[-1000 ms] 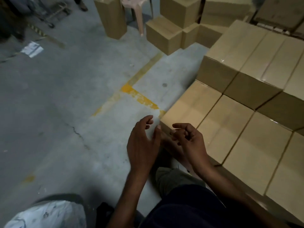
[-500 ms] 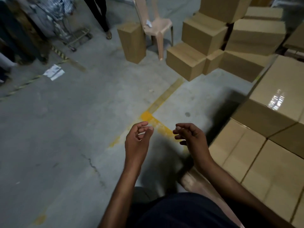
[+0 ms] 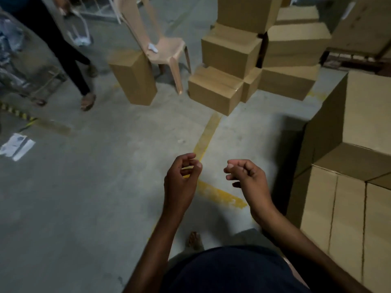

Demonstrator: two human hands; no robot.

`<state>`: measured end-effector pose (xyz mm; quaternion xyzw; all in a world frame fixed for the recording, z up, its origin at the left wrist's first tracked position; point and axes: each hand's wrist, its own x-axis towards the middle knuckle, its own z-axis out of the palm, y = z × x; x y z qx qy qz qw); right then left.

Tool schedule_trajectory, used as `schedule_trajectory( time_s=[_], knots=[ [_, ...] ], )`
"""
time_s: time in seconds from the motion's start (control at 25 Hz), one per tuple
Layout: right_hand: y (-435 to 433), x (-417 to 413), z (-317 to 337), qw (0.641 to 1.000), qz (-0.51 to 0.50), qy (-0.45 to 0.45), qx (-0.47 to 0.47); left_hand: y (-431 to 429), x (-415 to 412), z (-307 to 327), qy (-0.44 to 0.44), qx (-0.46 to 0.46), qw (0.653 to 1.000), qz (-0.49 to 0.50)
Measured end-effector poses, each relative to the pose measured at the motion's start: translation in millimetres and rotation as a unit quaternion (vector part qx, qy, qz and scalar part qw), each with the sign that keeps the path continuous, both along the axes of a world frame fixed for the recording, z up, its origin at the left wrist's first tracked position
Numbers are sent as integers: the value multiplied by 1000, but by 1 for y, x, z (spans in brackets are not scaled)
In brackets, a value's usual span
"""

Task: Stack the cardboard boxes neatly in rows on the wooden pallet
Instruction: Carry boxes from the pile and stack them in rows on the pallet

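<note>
- I am seeing the left hand point(image 3: 182, 180) and right hand point(image 3: 247, 178) hanging loosely curled, gripping nothing.
- Judging a fetch next: loose boxes point(image 3: 215, 89) lying ahead of both hands.

Ahead of me a plastic chair point(image 3: 167, 47) stands on the concrete floor point(image 3: 84, 197). At the left are a person's legs point(image 3: 63, 53) and, nearer to me, a paper sheet point(image 3: 15, 145). A yellow line point(image 3: 208, 134) crosses the floor.

Dark navy garment point(image 3: 228, 269) fills bottom of view. Left forearm point(image 3: 160, 240), right forearm point(image 3: 296, 240) bare (whole visible length). Foot point(image 3: 194, 240) blurred.
</note>
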<state>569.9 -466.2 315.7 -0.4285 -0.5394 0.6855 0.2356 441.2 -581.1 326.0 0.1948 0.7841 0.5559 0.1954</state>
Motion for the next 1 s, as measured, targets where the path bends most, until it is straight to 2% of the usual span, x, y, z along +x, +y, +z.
schedule_trajectory(
  time_s=[0.32,0.52,0.84,1.0],
  knots=[
    [105,-126,8,993,-110,-38,24,139,-158,-11,-13,6,995,-96],
    [223,-205,-5,989,-133,-51,29,260,-243,-23,-12,5,993,-120],
    [427,-337,23,990,-125,-34,54,462,-375,0,3,24,992,-126],
    [512,-402,9,987,-150,-40,51,563,-450,-20,-12,24,989,-146]
  ],
)
